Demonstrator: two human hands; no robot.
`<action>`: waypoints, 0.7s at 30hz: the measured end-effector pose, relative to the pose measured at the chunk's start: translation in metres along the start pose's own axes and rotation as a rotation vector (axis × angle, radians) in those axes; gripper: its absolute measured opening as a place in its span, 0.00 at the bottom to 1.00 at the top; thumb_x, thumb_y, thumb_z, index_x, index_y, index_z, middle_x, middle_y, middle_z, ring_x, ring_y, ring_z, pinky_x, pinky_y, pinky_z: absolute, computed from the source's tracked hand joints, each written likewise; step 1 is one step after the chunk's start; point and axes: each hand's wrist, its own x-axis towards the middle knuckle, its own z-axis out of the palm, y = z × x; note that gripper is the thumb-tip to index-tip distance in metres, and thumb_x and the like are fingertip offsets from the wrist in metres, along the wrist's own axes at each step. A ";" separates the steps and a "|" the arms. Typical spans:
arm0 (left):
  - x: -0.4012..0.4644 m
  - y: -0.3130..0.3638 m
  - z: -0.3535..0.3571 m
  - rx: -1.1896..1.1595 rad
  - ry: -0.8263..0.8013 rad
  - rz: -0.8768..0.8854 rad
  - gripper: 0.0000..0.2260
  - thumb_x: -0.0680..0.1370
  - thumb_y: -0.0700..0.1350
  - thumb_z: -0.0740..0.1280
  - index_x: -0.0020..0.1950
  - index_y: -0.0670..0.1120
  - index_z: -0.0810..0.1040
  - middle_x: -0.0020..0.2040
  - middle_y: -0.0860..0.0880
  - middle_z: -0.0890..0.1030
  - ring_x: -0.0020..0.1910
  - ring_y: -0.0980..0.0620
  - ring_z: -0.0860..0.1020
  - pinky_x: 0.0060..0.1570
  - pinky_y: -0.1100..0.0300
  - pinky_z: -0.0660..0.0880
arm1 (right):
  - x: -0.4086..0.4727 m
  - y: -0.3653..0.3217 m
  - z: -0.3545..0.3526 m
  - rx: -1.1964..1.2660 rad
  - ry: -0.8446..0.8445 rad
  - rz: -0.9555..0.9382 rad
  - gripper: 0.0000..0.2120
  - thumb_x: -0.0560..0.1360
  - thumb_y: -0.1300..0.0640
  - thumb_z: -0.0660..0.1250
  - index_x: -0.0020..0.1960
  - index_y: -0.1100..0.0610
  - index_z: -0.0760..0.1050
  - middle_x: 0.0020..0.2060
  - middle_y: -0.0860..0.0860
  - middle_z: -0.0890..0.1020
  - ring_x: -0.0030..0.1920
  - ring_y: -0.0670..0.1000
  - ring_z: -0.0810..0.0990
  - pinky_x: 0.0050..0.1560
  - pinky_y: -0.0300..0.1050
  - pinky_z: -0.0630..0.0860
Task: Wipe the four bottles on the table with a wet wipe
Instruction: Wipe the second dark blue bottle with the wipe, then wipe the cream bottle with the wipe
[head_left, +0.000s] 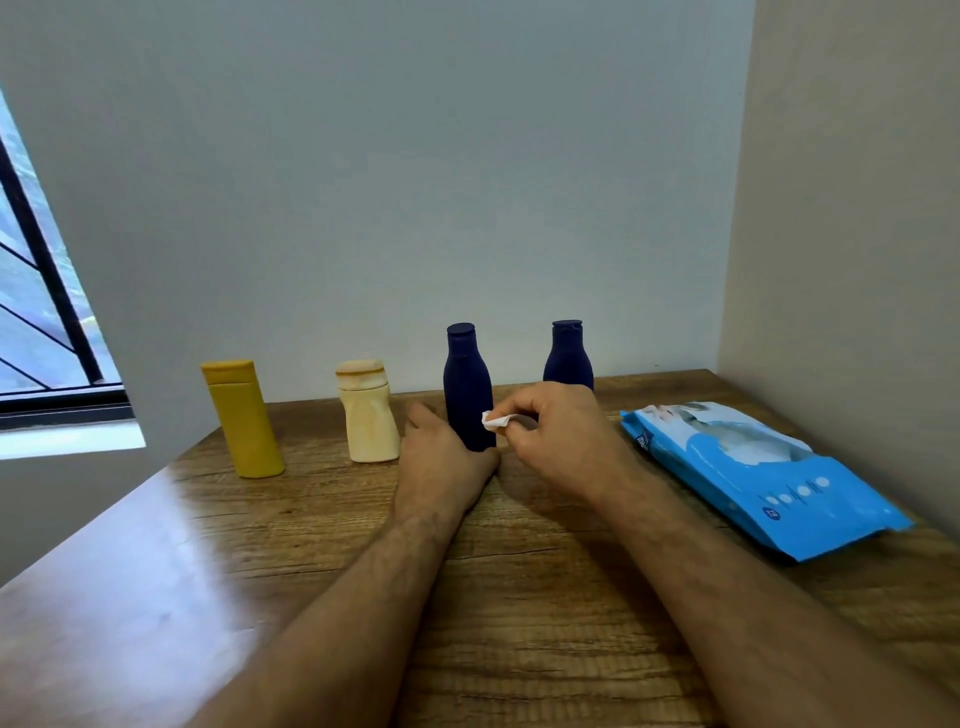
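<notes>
Head view: left hand (441, 447) steadies upright navy bottle (467, 387); right fingers (519, 415) pinch wipe (494, 421) just right of it.

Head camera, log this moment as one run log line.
left hand: steadying near navy bottle at base | right hand: wet wipe pinched against it | other three bottles: upright, untouched

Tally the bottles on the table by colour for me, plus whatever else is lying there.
Dark blue bottles: 2
Yellow bottle: 1
Cream bottle: 1
Wet wipe, pinched in the right hand's fingers: 1
Blue wipe pack: 1
Total: 6, of which 4 are bottles.
</notes>
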 end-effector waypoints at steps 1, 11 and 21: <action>-0.003 -0.001 -0.001 -0.021 -0.002 0.004 0.40 0.65 0.52 0.79 0.66 0.50 0.57 0.58 0.45 0.74 0.53 0.46 0.79 0.46 0.53 0.81 | -0.001 0.000 0.000 0.006 0.003 0.000 0.09 0.77 0.57 0.68 0.53 0.47 0.83 0.48 0.42 0.83 0.44 0.40 0.79 0.41 0.29 0.71; -0.037 -0.015 -0.042 -0.138 0.016 -0.004 0.29 0.72 0.38 0.72 0.64 0.50 0.58 0.51 0.49 0.77 0.46 0.53 0.79 0.41 0.59 0.78 | -0.009 -0.015 0.014 0.026 -0.050 -0.071 0.11 0.78 0.59 0.66 0.55 0.48 0.82 0.49 0.41 0.82 0.48 0.37 0.77 0.50 0.28 0.70; 0.010 -0.039 -0.063 -0.064 0.474 -0.035 0.42 0.66 0.57 0.78 0.71 0.49 0.57 0.68 0.44 0.68 0.67 0.43 0.67 0.60 0.42 0.74 | 0.010 -0.056 0.039 -0.039 -0.022 -0.174 0.10 0.78 0.58 0.65 0.54 0.49 0.82 0.43 0.37 0.76 0.44 0.38 0.75 0.44 0.27 0.69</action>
